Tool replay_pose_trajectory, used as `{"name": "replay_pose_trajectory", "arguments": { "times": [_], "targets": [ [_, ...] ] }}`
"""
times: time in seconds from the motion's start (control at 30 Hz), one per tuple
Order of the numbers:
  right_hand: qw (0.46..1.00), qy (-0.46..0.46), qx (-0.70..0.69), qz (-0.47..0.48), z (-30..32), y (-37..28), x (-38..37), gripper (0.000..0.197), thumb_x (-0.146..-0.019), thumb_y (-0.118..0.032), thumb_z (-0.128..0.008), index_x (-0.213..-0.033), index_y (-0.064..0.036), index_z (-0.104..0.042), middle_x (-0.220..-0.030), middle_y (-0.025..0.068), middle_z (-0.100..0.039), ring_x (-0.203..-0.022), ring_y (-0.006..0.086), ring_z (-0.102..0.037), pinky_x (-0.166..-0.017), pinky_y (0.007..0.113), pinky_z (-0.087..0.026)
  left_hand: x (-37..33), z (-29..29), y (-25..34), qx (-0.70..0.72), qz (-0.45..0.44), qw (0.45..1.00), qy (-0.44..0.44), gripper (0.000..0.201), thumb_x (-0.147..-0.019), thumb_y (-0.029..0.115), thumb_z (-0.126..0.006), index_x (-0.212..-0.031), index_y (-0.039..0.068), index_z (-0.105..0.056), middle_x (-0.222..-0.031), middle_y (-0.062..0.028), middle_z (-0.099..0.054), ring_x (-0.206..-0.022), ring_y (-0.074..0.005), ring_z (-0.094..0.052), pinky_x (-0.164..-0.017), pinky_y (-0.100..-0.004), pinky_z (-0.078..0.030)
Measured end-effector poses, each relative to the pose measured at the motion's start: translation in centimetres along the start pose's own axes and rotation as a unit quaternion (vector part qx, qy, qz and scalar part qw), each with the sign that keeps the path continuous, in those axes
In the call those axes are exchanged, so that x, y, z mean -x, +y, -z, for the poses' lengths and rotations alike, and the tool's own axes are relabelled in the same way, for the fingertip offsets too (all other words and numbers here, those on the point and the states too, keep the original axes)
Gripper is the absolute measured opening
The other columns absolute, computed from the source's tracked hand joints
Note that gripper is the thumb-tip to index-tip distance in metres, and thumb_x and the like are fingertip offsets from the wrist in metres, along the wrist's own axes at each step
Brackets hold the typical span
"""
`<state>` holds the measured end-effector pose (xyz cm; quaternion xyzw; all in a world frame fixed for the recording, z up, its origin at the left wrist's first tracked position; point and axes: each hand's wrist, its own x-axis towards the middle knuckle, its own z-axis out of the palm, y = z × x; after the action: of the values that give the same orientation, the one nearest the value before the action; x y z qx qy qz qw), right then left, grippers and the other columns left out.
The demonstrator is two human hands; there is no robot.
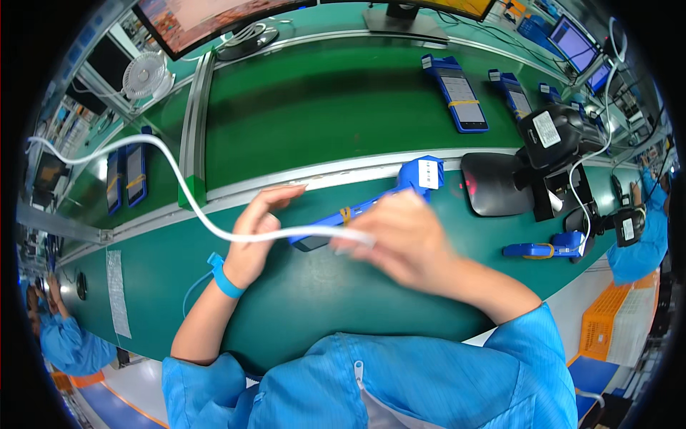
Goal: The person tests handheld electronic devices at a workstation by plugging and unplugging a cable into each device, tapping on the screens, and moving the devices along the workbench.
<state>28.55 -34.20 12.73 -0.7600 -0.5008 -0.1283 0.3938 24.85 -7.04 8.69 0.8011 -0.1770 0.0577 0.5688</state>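
My right hand (407, 239), a little blurred, pinches the end of a white cable (187, 189) above the table. The cable arcs from the far left and crosses in front of my left hand (259, 222). That hand is held with its fingers stretched and the thumb apart; nothing shows in its grasp. A blue wristband (224, 277) with a cord sits on my left wrist. Between and behind my hands lies a blue handheld terminal (325, 223) with a yellow rubber band round it and a white label on its head. My right hand hides part of it.
Behind a metal rail, the green belt (307, 107) bears several banded handhelds, one with its screen up (461, 96). A black scanner on a stand (550, 139) stands right, near another blue handheld (543, 249). Left are a metal divider (195, 121) and fan (145, 74); co-workers sit both sides.
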Motion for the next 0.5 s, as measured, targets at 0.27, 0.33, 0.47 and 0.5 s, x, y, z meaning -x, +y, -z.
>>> {"name": "replay_pose_trajectory", "arguments": {
  "times": [0.27,0.33,0.47,0.5],
  "targets": [
    [0.992,-0.059,0.022,-0.108,1.0,3.3,-1.9,0.008,-0.095,-0.014,-0.066,-0.099,-0.0078,-0.068,-0.092,0.0045,-0.068,-0.090,0.0256,-0.064,-0.081,0.038,-0.045,0.5,0.0,-2.8,0.088,0.094,0.991,0.036,0.052,-0.109,0.040,-0.038,-0.118,-0.004,-0.064,-0.114,-0.0172,-0.070,-0.111,-0.0246,-0.064,-0.104,-0.0386,-0.045],
    [0.988,-0.080,0.059,-0.116,1.5,2.7,-2.2,0.007,-0.094,-0.014,-0.066,-0.097,-0.0084,-0.068,-0.090,0.0042,-0.068,-0.090,0.0244,-0.064,-0.081,0.038,-0.045,0.5,-0.1,-2.7,0.088,0.090,0.992,0.028,0.049,-0.110,0.036,-0.039,-0.116,-0.005,-0.065,-0.109,-0.0162,-0.070,-0.109,-0.0241,-0.064,-0.102,-0.0381,-0.046],
    [0.982,-0.071,0.170,-0.041,1.3,1.4,-1.9,0.008,-0.090,-0.012,-0.068,-0.098,-0.0096,-0.068,-0.090,0.0031,-0.068,-0.091,0.0226,-0.064,-0.081,0.037,-0.045,0.6,-0.3,-3.1,0.095,0.092,0.990,0.041,0.045,-0.110,0.033,-0.040,-0.114,-0.005,-0.065,-0.108,-0.0163,-0.070,-0.107,-0.0234,-0.064,-0.100,-0.0373,-0.047],
    [0.981,-0.077,0.175,-0.038,1.4,1.1,-1.9,0.009,-0.088,-0.012,-0.069,-0.098,-0.0102,-0.069,-0.090,0.0026,-0.068,-0.091,0.0218,-0.064,-0.081,0.036,-0.045,0.5,-0.3,-2.9,0.103,0.099,0.989,0.044,0.044,-0.110,0.033,-0.041,-0.112,-0.004,-0.065,-0.106,-0.0159,-0.071,-0.105,-0.0227,-0.065,-0.100,-0.0367,-0.048]
  ]
}}
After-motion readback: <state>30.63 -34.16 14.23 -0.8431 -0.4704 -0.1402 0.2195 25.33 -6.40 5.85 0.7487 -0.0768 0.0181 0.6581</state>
